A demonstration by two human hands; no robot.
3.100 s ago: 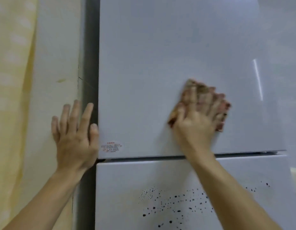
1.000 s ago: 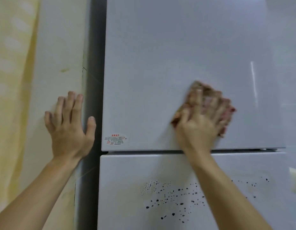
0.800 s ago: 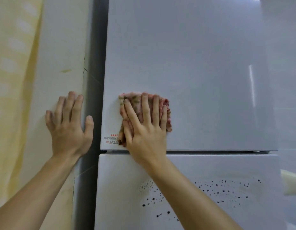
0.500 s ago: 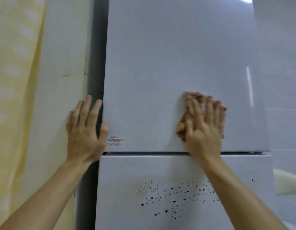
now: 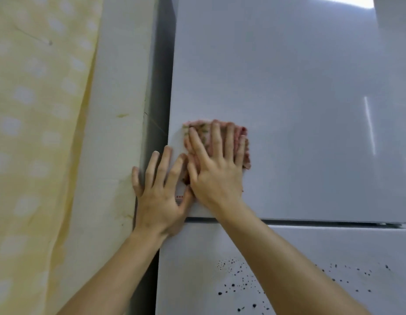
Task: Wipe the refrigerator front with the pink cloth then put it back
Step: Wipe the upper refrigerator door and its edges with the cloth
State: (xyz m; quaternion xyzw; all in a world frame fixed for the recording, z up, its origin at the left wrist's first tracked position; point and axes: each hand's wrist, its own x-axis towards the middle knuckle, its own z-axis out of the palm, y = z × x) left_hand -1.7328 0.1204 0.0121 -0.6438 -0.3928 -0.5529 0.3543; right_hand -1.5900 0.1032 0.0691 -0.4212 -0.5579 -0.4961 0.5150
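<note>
Our wiping stroke has swung back to the door's left edge

Nearest, our left hand (image 5: 160, 196), flat and holding nothing, has slid onto the refrigerator (image 5: 300, 110); our right hand (image 5: 216, 169) presses the pink cloth (image 5: 198, 129) flat-fingered beside it. Speckled lower door (image 5: 334, 258) remains unwiped.

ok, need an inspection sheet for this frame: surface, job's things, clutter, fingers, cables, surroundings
Surface: refrigerator upper door, glossy and pale, with a light streak at right; lower door carries dark speckles.
Job's things: pink cloth flat against the upper door near its left edge.
Clutter: small red-print sticker, mostly hidden between the hands.
Fingers: right hand presses the cloth with straight fingers; left hand lies flat across the door's left edge, fingers spread.
Cables: nothing seen.
Surroundings: stained pale wall at left, yellow dotted curtain beyond it.
</note>
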